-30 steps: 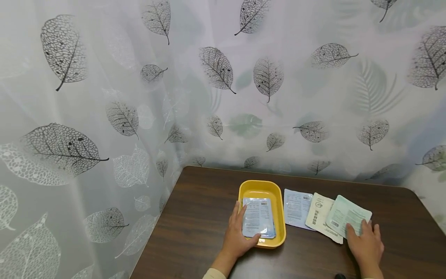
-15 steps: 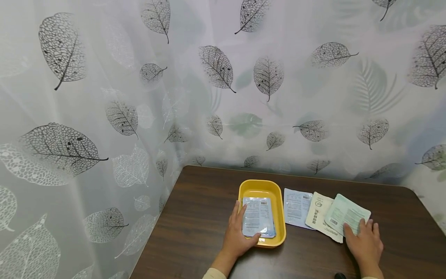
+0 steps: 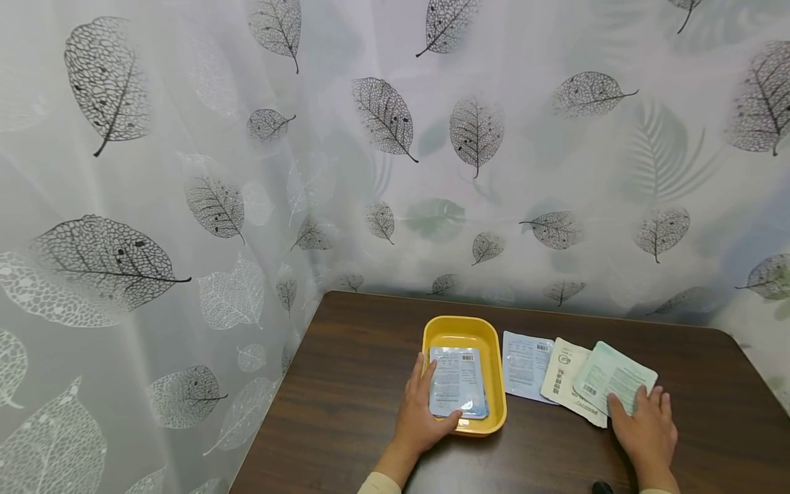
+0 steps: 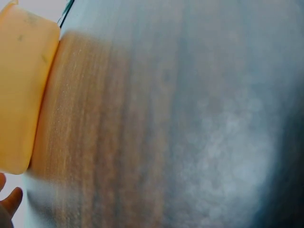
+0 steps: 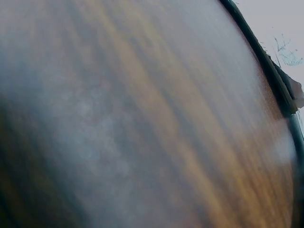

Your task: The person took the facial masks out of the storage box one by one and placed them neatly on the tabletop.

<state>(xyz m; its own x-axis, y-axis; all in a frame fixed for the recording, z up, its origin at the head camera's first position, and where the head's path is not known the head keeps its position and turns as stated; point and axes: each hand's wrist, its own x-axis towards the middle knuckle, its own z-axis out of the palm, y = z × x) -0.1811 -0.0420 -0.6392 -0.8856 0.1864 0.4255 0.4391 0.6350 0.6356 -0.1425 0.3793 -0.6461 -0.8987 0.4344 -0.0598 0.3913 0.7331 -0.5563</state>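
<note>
Inside a yellow tray point(image 3: 463, 329) lie blue-white foil packets point(image 3: 457, 381), apparently stacked; the top one shows a barcode. My left hand point(image 3: 420, 418) rests against the tray's near left corner, fingers extended along the left side and thumb at the front rim. A light green sachet point(image 3: 617, 376) partly covers a cream sachet point(image 3: 570, 381) on the table. My right hand point(image 3: 644, 425) touches the green sachet's near right corner with its thumb and fingertips. Left of the cream sachet lies another blue-white packet point(image 3: 526, 365). The left wrist view catches the tray's side point(image 4: 23, 90) and some fingertips.
A dark brown wooden table point(image 3: 358, 370) carries everything. Behind and to the left hangs a leaf-printed curtain point(image 3: 395, 171). A small black object point(image 3: 601, 488) sits at the bottom edge, left of my right wrist. The right wrist view holds mostly blurred tabletop point(image 5: 142, 118).
The green sachet has slid slightly left together with my right hand. My left hand and the tray stay in place; the view has tilted very slightly.
</note>
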